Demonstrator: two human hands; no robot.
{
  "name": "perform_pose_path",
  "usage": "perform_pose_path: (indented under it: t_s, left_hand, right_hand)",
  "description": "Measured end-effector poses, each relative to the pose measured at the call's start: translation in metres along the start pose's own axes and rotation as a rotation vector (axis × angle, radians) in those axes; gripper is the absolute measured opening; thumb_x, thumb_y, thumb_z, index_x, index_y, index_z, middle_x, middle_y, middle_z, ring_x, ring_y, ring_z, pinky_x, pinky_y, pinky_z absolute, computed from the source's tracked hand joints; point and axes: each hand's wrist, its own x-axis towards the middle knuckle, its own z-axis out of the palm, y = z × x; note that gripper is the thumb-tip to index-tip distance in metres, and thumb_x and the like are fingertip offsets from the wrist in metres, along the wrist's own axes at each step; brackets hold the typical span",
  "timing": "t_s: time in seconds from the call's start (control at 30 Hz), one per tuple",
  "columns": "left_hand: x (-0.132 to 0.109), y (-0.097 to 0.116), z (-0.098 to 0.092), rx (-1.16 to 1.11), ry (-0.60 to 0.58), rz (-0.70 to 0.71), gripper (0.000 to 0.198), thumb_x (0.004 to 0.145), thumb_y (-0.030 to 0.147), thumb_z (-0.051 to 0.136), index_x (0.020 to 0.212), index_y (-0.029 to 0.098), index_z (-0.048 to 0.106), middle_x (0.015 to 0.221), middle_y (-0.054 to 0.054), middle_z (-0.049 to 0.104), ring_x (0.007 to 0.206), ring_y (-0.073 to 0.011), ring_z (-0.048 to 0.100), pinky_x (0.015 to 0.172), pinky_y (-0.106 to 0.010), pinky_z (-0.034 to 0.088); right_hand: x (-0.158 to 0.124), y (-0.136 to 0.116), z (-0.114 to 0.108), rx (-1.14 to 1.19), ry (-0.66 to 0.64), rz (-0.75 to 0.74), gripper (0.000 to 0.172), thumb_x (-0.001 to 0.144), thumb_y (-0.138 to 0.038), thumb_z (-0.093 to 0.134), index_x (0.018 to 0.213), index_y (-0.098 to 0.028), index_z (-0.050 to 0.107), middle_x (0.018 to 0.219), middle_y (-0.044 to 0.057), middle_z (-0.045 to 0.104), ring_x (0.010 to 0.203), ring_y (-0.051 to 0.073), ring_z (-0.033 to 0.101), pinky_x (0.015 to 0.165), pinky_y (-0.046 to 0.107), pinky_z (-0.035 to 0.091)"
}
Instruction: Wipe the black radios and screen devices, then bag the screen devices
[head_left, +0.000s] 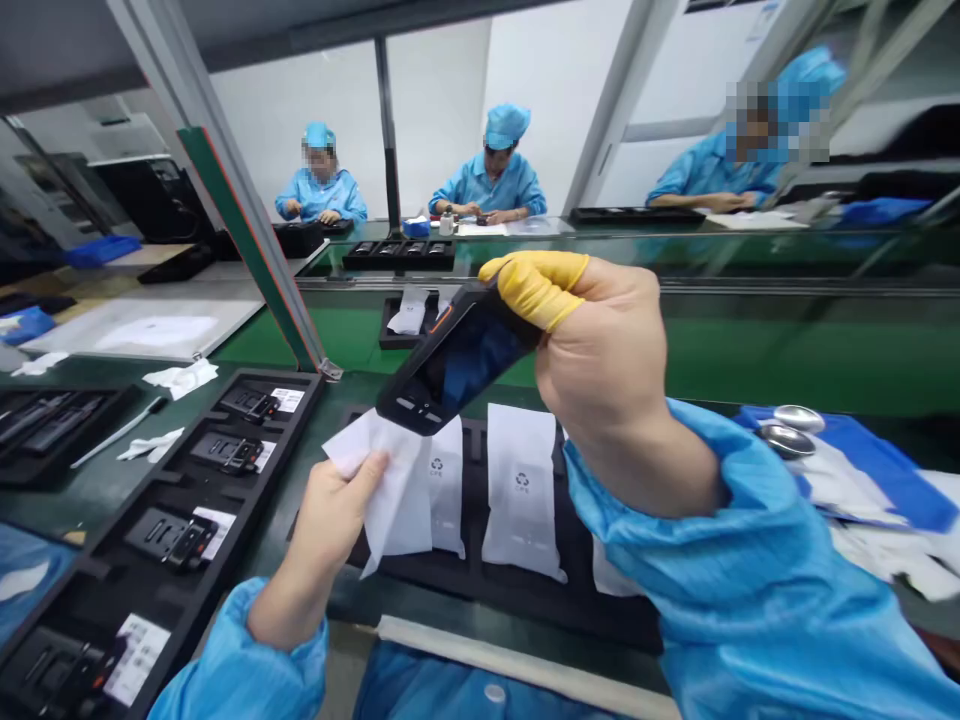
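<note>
My right hand (600, 330), in yellow finger cots, grips the upper end of a black handheld device (465, 360) with a dark screen and an orange side button. The device is tilted, its lower end just above the mouth of a white plastic sleeve (394, 480). My left hand (337, 510) pinches that sleeve between thumb and fingers. Below my hands, a black foam tray (472, 500) holds white sleeves with a recycling mark, among them a filled sleeve (523, 500). Whether the device's end touches the sleeve I cannot tell.
A long black tray (259, 530) of devices with labels stands on the left. On the right lie a blue bin (892, 480) and two metal spoon-like pieces (787, 440). A green conveyor (750, 340) runs behind, with a metal post (217, 190) at left and several co-workers (491, 170) beyond.
</note>
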Motion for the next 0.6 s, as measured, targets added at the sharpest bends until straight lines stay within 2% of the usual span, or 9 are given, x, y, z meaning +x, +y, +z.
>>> perform_pose_path:
  t_s: [0.07, 0.17, 0.33, 0.4, 0.5, 0.6]
  left_hand:
    - [-0.001, 0.003, 0.004, 0.031, -0.034, 0.046, 0.04, 0.05, 0.049, 0.081, 0.07, 0.015, 0.073, 0.069, -0.005, 0.072, 0.066, -0.019, 0.064, 0.061, -0.027, 0.05]
    - [0.0, 0.008, 0.006, 0.086, -0.057, 0.084, 0.036, 0.045, 0.043, 0.084, 0.061, 0.015, 0.071, 0.059, -0.002, 0.068, 0.056, -0.0162, 0.06, 0.054, -0.025, 0.047]
    - [0.003, 0.018, 0.009, 0.101, -0.119, 0.201, 0.044, 0.062, 0.055, 0.072, 0.079, 0.014, 0.074, 0.078, -0.007, 0.073, 0.072, -0.0207, 0.064, 0.065, -0.029, 0.051]
    - [0.005, 0.023, 0.01, 0.098, -0.133, 0.245, 0.043, 0.062, 0.053, 0.073, 0.08, 0.014, 0.074, 0.077, -0.007, 0.073, 0.072, -0.02, 0.064, 0.065, -0.028, 0.05]
    - [0.009, 0.028, 0.009, 0.094, -0.101, 0.27, 0.04, 0.059, 0.051, 0.077, 0.075, 0.014, 0.073, 0.066, -0.004, 0.069, 0.061, -0.0164, 0.06, 0.057, -0.025, 0.047]
    - [0.01, 0.031, 0.009, 0.139, -0.06, 0.262, 0.047, 0.066, 0.06, 0.067, 0.068, 0.014, 0.069, 0.056, -0.001, 0.061, 0.051, -0.0128, 0.052, 0.048, -0.023, 0.04]
  right_hand:
    - [-0.001, -0.007, -0.006, -0.001, 0.008, -0.017, 0.018, 0.072, -0.04, 0.07, 0.068, -0.023, 0.07, 0.073, -0.003, 0.066, 0.081, 0.016, 0.064, 0.073, 0.032, 0.054]
    - [0.0, -0.016, -0.017, 0.002, 0.045, -0.035, 0.016, 0.07, -0.038, 0.072, 0.068, -0.023, 0.07, 0.071, -0.003, 0.066, 0.078, 0.015, 0.064, 0.072, 0.031, 0.053]
    - [0.001, -0.025, -0.032, 0.045, 0.106, -0.009, 0.019, 0.061, -0.039, 0.079, 0.066, -0.022, 0.071, 0.068, -0.003, 0.066, 0.067, 0.013, 0.061, 0.066, 0.03, 0.052]
    - [0.001, -0.029, -0.037, 0.057, 0.116, -0.016, 0.021, 0.061, -0.04, 0.079, 0.066, -0.022, 0.071, 0.068, -0.003, 0.066, 0.067, 0.013, 0.061, 0.066, 0.029, 0.052]
    - [0.001, -0.032, -0.045, 0.057, 0.131, -0.062, 0.019, 0.063, -0.04, 0.078, 0.065, -0.023, 0.07, 0.068, -0.003, 0.065, 0.068, 0.014, 0.061, 0.066, 0.029, 0.051]
    - [0.001, -0.035, -0.05, 0.044, 0.132, -0.084, 0.015, 0.068, -0.037, 0.075, 0.065, -0.024, 0.071, 0.068, -0.002, 0.065, 0.07, 0.014, 0.061, 0.066, 0.029, 0.051]
